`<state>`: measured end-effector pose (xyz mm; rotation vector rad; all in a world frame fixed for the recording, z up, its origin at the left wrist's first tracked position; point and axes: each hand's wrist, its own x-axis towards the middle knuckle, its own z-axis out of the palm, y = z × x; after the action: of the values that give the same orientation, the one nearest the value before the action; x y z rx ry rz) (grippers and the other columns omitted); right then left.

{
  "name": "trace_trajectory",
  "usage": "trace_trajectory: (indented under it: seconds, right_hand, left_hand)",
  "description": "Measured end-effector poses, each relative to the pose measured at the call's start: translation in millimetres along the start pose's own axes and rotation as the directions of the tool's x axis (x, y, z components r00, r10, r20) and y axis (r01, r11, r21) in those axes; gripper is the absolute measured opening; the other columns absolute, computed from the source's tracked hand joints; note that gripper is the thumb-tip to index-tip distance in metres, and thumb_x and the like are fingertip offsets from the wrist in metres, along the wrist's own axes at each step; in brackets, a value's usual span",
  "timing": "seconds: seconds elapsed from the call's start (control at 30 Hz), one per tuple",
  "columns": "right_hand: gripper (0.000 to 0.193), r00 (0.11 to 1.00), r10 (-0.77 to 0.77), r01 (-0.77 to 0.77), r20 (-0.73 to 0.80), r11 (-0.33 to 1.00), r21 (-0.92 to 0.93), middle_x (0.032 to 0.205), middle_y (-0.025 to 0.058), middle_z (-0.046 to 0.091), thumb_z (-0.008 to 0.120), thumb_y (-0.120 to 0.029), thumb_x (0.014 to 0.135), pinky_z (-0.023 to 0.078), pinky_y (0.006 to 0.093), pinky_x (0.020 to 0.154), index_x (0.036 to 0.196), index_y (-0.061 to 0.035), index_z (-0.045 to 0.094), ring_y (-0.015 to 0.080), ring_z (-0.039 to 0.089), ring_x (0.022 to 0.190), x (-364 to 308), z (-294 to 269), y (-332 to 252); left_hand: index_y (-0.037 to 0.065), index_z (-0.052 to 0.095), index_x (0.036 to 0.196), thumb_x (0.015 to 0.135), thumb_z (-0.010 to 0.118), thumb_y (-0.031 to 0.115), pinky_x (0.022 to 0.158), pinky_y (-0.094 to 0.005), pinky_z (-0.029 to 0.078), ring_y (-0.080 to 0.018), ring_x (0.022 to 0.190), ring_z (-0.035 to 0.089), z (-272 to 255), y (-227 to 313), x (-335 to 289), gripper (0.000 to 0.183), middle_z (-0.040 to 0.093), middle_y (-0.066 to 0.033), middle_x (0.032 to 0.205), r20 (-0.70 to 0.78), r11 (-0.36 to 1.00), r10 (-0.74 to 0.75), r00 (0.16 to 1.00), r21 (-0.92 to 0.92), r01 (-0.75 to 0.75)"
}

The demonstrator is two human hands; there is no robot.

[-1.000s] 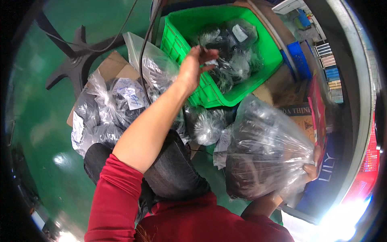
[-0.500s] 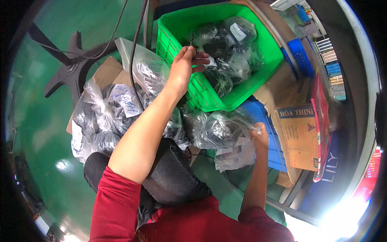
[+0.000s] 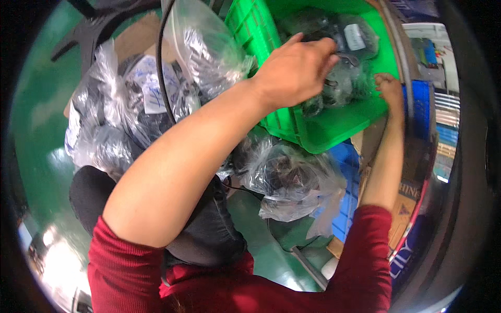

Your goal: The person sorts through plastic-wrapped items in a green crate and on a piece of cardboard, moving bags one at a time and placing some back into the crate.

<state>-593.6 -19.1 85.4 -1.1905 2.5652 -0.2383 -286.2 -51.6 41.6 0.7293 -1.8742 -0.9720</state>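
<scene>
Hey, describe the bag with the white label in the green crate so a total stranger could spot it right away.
Look for the green crate at the top of the view. Inside it, farther up the picture than the right hand, lies a clear plastic bag with dark contents. Its white rectangular label stands out against its neighbours.
</scene>
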Motion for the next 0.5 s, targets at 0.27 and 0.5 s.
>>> trace_trajectory:
  seconds: [0.27,0.5]
  right_hand:
    - [0.028,0.939,0.205,-0.088,-0.277,0.92,0.383,0.072,0.0096,0.054,0.05,-0.022,0.069,0.04,0.0257,0.053,0.087,-0.0007,0.055,0.0162,0.05,0.061,186,19,54]
    - [0.04,0.876,0.239,-0.033,-0.42,0.897,0.441,0.1,0.0089,0.049,0.051,-0.029,0.072,0.039,0.0321,0.069,0.101,-0.0012,0.049,0.02,0.047,0.081,282,35,79]
  left_hand:
    - [0.006,0.043,0.08,0.074,0.041,0.02,0.049,-0.0359,0.04,-0.0272,0.053,0.052,24,-13,-14,0.015,0.051,-0.0108,0.062,0.433,0.919,0.036,0.901,0.34,-0.2]
    - [0.005,0.042,0.078,0.072,0.041,0.021,0.048,-0.0321,0.039,-0.0229,0.048,0.049,34,-14,-14,0.017,0.045,-0.0077,0.061,0.4,0.927,0.023,0.916,0.335,-0.17]
